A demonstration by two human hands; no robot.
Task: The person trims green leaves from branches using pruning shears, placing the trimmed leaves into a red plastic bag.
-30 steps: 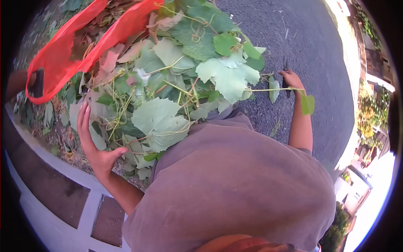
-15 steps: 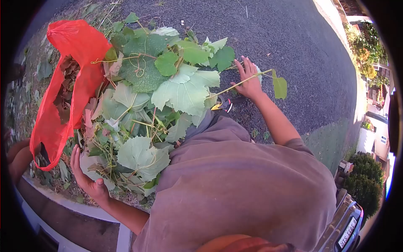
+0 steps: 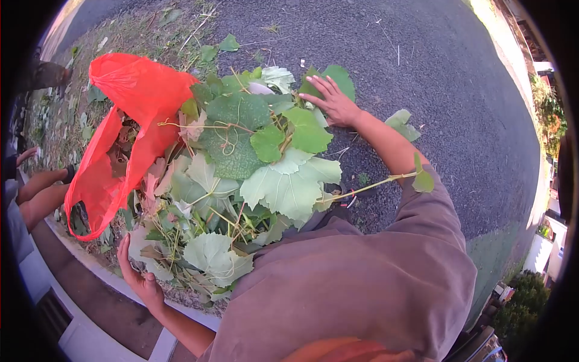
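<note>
A heap of large green leaves with thin vine stems (image 3: 232,145) lies in front of my body, some leaves pale side up. My right hand (image 3: 338,102) is at the far right edge of the heap, fingers spread over a dark green leaf (image 3: 341,79). Palm turned toward the leaves, my left hand (image 3: 145,283) stands at the near left edge with its fingers stretched out and thumb apart. A red plastic bag (image 3: 160,87) rests against the heap's left side, its mouth showing brown dry leaves. One long stem with a small leaf (image 3: 423,181) sticks out across my right sleeve.
Dark asphalt (image 3: 416,78) stretches to the right, with a loose leaf (image 3: 403,123) on it. Leaf-strewn grass (image 3: 163,36) lies at the upper left. A pale concrete curb (image 3: 120,286) runs along the lower left. Another person's legs (image 3: 42,196) show at the left edge.
My right hand has moved inward from the asphalt onto the leaves at the heap's edge. My left hand stays beside the heap. The view has shifted, and more of the other person shows.
</note>
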